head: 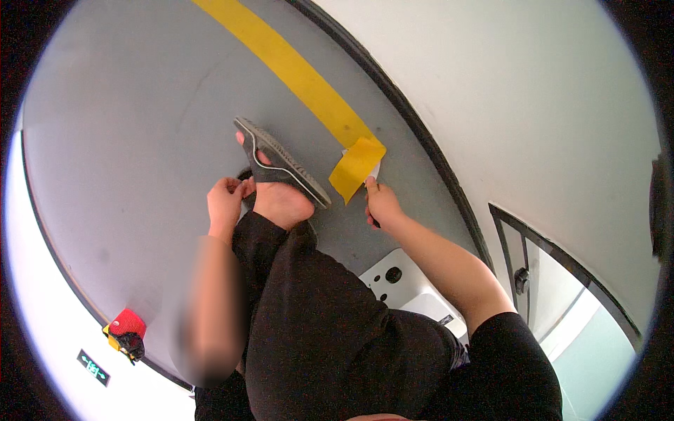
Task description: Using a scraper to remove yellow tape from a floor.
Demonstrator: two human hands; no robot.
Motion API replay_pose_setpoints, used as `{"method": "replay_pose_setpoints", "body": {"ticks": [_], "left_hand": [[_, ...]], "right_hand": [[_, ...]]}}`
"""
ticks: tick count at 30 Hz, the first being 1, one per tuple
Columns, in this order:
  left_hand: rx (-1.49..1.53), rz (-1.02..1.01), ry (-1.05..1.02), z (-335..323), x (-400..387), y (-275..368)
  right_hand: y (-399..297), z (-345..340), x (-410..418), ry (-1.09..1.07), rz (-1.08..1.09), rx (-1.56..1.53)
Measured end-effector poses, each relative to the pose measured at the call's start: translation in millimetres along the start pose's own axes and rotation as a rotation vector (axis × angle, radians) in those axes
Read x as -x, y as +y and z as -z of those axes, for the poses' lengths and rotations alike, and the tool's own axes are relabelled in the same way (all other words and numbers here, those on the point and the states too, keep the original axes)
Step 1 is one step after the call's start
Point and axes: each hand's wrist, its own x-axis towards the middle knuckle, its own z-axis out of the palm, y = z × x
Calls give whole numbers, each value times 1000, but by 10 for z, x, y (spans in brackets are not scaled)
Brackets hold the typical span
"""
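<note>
A putty knife (375,169) with a pale blade and dark handle is gripped in my right hand (383,204). Its blade lies partly beneath a loose flap (355,167) of yellow floor tape. The flap is folded back at the end of a long yellow tape strip (295,73) that runs along the grey floor. My left hand (225,202) is beside my ankle with its fingers bent together. Whether those fingers hold anything is hidden. Next to it, my foot wears a dark open-toed sandal (281,166), turned so that the sole's edge shows.
A white plastic stool (397,263) with round holes is under me. Black skirting (421,126) borders the white wall at right, with a dark-framed door (526,263) lower down. By the left wall lies a red and black item (128,329); a green exit sign (93,367) is nearby.
</note>
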Motion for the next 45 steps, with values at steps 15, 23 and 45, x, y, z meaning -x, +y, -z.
{"method": "replay_pose_setpoints", "body": {"ticks": [15,23,45], "left_hand": [[-15,30,-15,14,16,62],[9,9,-15,16,1,34],[38,31,-40,50,-19,27]], "right_hand": [[-8,192,6,-118,-181,79],[-517,656,-219,-117,-102,641],[-1092,1002,-119,-91,9,1193]]}}
